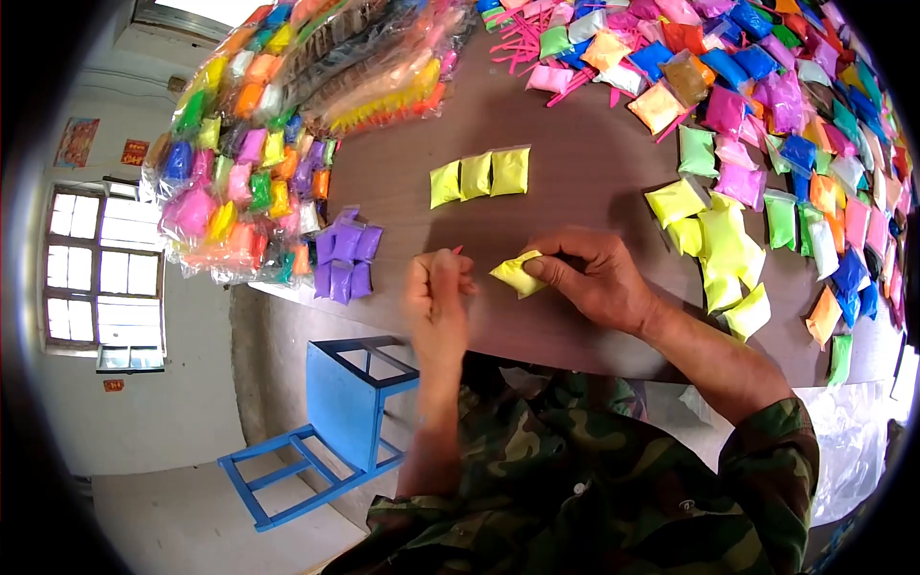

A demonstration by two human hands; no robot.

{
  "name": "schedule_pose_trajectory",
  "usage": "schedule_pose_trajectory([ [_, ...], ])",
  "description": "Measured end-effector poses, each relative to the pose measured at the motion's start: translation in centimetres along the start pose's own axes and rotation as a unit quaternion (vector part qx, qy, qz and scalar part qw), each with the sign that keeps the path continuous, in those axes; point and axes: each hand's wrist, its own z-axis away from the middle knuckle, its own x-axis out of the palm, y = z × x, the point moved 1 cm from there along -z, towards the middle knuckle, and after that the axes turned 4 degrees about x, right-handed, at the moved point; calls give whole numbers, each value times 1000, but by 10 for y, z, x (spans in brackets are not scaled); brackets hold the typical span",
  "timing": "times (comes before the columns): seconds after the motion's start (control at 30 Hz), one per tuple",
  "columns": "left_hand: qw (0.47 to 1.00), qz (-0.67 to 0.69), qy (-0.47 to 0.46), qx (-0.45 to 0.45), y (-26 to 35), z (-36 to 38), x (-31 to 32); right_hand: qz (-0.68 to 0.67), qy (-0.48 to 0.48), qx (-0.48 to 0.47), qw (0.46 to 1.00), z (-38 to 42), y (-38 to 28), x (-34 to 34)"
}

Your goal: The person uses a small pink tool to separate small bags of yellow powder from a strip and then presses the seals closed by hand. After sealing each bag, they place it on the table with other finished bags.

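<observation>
My right hand (pixel 594 278) pinches a small yellow packet (pixel 517 275) by its right end, just above the table near its front edge. To the left of it, my left hand (pixel 441 292) is raised with curled fingers and is slightly blurred; a bit of something pink-red shows at its fingertips. Three yellow packets (pixel 476 176) lie side by side in a row beyond my hands. A loose pile of yellow packets (pixel 721 244) rests to the right of my right hand. Several purple packets (pixel 347 251) sit together on the left.
Clear bags of multicoloured packets (pixel 259 182) fill the table's left side. Many loose coloured packets (pixel 767 96) cover the right side, with pink strips (pixel 525 38) at the far edge. A blue chair (pixel 345 407) stands beside the brown table (pixel 402 153).
</observation>
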Motion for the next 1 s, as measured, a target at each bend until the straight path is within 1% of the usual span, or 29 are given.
schedule_pose_trajectory([
  [0.03, 999, -12, -10, 31, 0, -3, -3, -7, -4, -5, 1000, -1, -1, -1],
  [0.07, 999, -13, -8, 32, 0, -3, -7, -15, -9, -11, 1000, -2, -2, 0],
  [0.13, 994, -72, -44, 63, 1, -1, -14, -8, -15, -17, 1000, -3, -2, -1],
  [0.17, 995, -73, -42, 62, 1, 1, -15, -1, -18, -22, 1000, -2, -2, -1],
  [0.2, 996, -50, -49, 53, -1, 4, -15, 0, -20, -20, 1000, -2, -3, 0],
  [0.23, 997, -28, -56, 44, -2, 6, -13, 12, -8, -41, 999, -3, -4, -1],
  [0.27, 997, -27, -55, 44, -1, 8, -12, 25, 5, -62, 998, -3, -5, -2],
  [0.37, 997, -40, -60, 36, 2, 10, -8, 21, 1, -76, 997, -4, -6, -2],
  [0.47, 998, -7, -60, 14, -1, 13, -8, 36, 9, -93, 995, -5, -5, -3],
  [0.53, 994, 25, -94, -59, -10, 15, -8, 40, 8, -94, 995, -5, -6, -3],
  [0.57, 994, 25, -94, -59, -10, 16, -7, 44, 7, -95, 994, -5, -7, -3],
  [0.63, 992, 74, -69, -69, -9, 18, -5, 34, 16, -91, 995, -5, -4, -2],
  [0.67, 992, 75, -70, -69, -8, 18, -6, 24, 26, -87, 996, -5, -3, -2],
  [0.73, 997, 62, 4, -43, -4, 18, -13, 36, 36, -92, 994, -5, -1, -3],
  [0.77, 997, 61, 5, -43, -11, 18, -27, 47, 46, -97, 993, -6, -1, -3],
  [0.8, 999, 38, -2, -23, -26, 18, -50, 46, 44, -98, 993, -6, -2, -3],
  [0.83, 1000, 14, -9, -4, -36, 19, -68, 108, 49, -118, 986, -5, -4, -3],
  [0.87, 1000, 14, -8, -5, -38, 21, -80, 169, 54, -138, 974, -4, -6, -3],
  [0.9, 1000, 4, 6, 3, -35, 23, -88, 169, 52, -137, 975, -3, -10, -4],
  [0.93, 1000, -6, 21, 12, -33, 25, -92, 198, 46, -144, 968, -2, -14, -4],
  [0.97, 998, -42, 42, -17, -30, 29, -93, 227, 39, -151, 961, -2, -16, -4],
  [1.0, 998, -43, 45, -17, -32, 32, -94, 226, 37, -152, 961, -1, -15, -3],
])
